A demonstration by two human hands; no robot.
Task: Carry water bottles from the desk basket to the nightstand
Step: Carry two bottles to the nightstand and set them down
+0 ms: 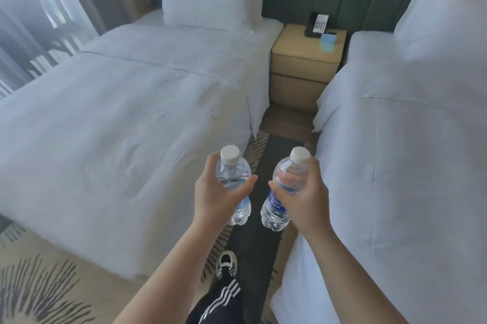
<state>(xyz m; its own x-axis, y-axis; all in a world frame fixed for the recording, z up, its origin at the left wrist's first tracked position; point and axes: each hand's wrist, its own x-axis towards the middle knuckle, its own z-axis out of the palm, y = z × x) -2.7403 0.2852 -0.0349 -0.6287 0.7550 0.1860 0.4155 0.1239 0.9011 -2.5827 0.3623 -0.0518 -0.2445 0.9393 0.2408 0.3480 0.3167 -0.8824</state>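
My left grip (214, 192) is wrapped around the left water bottle (233, 186), fingers curled behind it and thumb crossing its front. My right grip (303, 194) holds the right water bottle (282, 199) the same way, thumb across the clear shoulder above the blue label. Both forearms reach forward from the bottom of the view, wrists near each other, the bottles just beside one another but apart. Each bottle's long axis is close to upright, white cap on top; the right one tilts, its cap leaning right and its base toward the middle. They hang over the dark carpet strip (263, 218) between two white beds (118, 126). Ahead, well apart from the bottles, stands the tan nightstand (297, 60) against the green headboard, carrying a telephone (317, 24) and a small blue card (328, 43).
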